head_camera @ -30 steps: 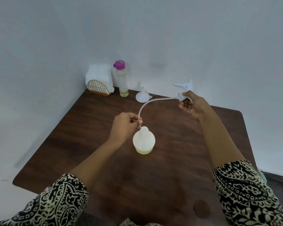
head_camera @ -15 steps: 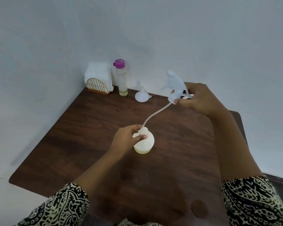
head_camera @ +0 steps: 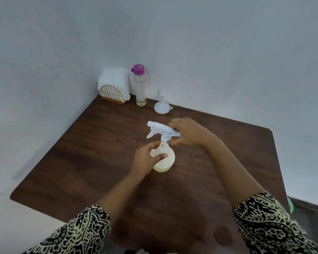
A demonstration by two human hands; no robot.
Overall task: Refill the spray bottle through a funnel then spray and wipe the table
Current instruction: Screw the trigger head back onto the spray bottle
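Note:
A round white spray bottle [head_camera: 166, 161] with a little yellowish liquid stands in the middle of the dark wooden table [head_camera: 92, 154]. My left hand [head_camera: 147, 156] grips its shoulder and neck. My right hand [head_camera: 187, 132] holds the white trigger spray head [head_camera: 161, 130] just above the bottle's neck, nozzle pointing left; its tube is out of sight. A white funnel [head_camera: 161, 108] sits mouth down near the table's back edge.
At the back left corner stands a gold wire holder with white napkins [head_camera: 114, 87], and beside it a tall clear bottle with a purple cap [head_camera: 140, 85] with a little liquid at its bottom. A dark round stain [head_camera: 222, 235] marks the table's near right.
My right hand brought the spray head from the back right down over the bottle's neck, and the long tube went inside. My left hand let go of the tube and gripped the bottle.

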